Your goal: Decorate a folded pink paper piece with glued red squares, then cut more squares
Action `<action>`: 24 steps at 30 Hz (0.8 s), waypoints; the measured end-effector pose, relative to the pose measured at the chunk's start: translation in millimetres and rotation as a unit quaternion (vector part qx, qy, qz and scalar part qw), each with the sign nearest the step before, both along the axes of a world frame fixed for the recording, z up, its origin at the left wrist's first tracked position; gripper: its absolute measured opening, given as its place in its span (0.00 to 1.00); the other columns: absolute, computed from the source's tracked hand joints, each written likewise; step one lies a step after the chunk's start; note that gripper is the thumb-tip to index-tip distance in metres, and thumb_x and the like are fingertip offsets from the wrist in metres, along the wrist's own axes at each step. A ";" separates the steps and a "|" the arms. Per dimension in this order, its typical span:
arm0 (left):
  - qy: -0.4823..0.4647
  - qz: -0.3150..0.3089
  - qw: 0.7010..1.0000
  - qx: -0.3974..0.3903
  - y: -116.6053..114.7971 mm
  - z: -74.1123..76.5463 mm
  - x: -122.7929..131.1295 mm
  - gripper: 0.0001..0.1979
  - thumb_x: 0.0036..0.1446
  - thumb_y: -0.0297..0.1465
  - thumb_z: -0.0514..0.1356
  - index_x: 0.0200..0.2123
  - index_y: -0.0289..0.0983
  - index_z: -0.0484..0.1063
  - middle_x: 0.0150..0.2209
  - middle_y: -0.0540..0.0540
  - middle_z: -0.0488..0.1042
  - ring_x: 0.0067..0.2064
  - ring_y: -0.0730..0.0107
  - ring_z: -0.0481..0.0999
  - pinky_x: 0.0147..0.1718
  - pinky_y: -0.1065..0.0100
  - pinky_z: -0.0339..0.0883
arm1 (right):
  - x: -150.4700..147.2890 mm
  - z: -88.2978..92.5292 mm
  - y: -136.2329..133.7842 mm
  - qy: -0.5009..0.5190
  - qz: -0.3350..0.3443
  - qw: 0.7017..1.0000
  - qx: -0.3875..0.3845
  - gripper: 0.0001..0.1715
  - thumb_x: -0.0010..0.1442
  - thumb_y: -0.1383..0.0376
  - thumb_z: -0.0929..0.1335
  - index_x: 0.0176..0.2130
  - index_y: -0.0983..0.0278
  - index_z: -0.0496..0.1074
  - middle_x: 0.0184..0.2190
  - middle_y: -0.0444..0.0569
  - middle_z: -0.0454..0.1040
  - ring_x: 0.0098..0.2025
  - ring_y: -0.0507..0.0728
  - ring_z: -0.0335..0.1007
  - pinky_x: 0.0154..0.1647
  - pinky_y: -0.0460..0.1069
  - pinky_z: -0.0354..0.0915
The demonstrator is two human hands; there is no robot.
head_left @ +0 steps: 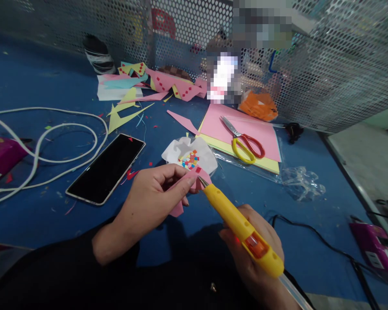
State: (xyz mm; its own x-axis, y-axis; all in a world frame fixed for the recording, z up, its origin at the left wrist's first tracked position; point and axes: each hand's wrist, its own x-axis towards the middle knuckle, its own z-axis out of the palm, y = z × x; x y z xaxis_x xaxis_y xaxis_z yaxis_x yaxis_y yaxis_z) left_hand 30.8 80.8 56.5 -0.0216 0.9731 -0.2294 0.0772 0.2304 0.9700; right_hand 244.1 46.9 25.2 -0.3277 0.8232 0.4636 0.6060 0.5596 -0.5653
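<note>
My left hand (148,202) pinches a folded piece of pink paper (176,209) between thumb and fingers. A small red paper square sits on its upper part. In my right hand (258,245) is a yellow hot glue gun (231,215) with a clear glue stick (294,290) coming out of its back end. Its metal nozzle meets or nearly meets the pink paper beside the red square. Just beyond my left fingertips lies a crumpled white paper (210,155) holding small coloured paper bits (190,160).
Scissors (242,137) lie on stacked pink and yellow sheets (210,122). To the left are a phone (106,168) and a white cable (35,161). Paper cutouts (181,88) lie at the back before a perforated metal panel (187,26). A purple box (377,249) stands right.
</note>
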 end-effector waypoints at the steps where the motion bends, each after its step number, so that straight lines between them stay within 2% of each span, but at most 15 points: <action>1: 0.000 0.000 1.000 0.000 0.0 0.1 0.3 0.12 0.58 0.39 0.67 0.30 0.37 0.79 0.24 0.51 0.79 0.18 0.81 0.73 0.16 0.84 0.67 | 0.6 0.3 -0.4 -0.004 0.000 1.000 -0.003 0.10 0.67 0.63 0.67 0.32 0.59 0.66 0.24 0.38 0.67 0.23 0.50 0.64 0.23 0.46 0.60; 7: 0.003 0.000 1.000 -0.004 -0.4 -0.2 1.7 0.12 0.59 0.40 0.66 0.30 0.37 0.79 0.25 0.52 0.79 0.19 0.81 0.73 0.17 0.84 0.68 | 3.0 0.0 -1.3 -0.010 0.005 1.000 -0.008 0.09 0.67 0.64 0.67 0.33 0.59 0.66 0.24 0.39 0.67 0.24 0.50 0.64 0.24 0.46 0.61; 14: 0.022 -0.003 1.000 0.000 -0.8 -0.2 0.8 0.12 0.58 0.40 0.66 0.31 0.37 0.79 0.22 0.52 0.76 0.19 0.79 0.73 0.17 0.82 0.68 | 0.1 -0.4 0.4 -0.008 -0.010 1.000 0.011 0.09 0.67 0.63 0.67 0.32 0.59 0.66 0.24 0.38 0.67 0.23 0.49 0.64 0.23 0.46 0.61; 19: 0.111 0.017 0.991 0.066 -3.6 -1.7 4.0 0.12 0.59 0.41 0.64 0.32 0.39 0.81 0.22 0.52 0.76 0.19 0.77 0.73 0.18 0.79 0.69 | 1.0 -2.7 -1.0 -0.013 -0.016 1.000 0.003 0.08 0.66 0.64 0.67 0.33 0.59 0.66 0.25 0.39 0.67 0.24 0.50 0.65 0.24 0.46 0.61; 24: 0.193 0.004 0.974 0.114 -5.9 -5.7 4.0 0.12 0.63 0.41 0.61 0.36 0.42 0.83 0.30 0.51 0.82 0.23 0.74 0.77 0.21 0.77 0.72 | 1.8 -2.8 -0.1 -0.028 -0.018 0.999 -0.010 0.09 0.67 0.62 0.67 0.33 0.59 0.66 0.25 0.40 0.68 0.24 0.50 0.65 0.24 0.46 0.60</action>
State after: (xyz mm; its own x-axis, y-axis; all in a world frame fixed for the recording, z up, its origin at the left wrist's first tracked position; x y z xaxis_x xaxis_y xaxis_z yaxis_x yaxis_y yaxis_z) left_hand 34.8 74.9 50.8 -0.0712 0.9973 0.0201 0.4464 0.0138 0.8947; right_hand 245.9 46.8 22.4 -0.3231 0.8440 0.4281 0.6561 0.5258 -0.5414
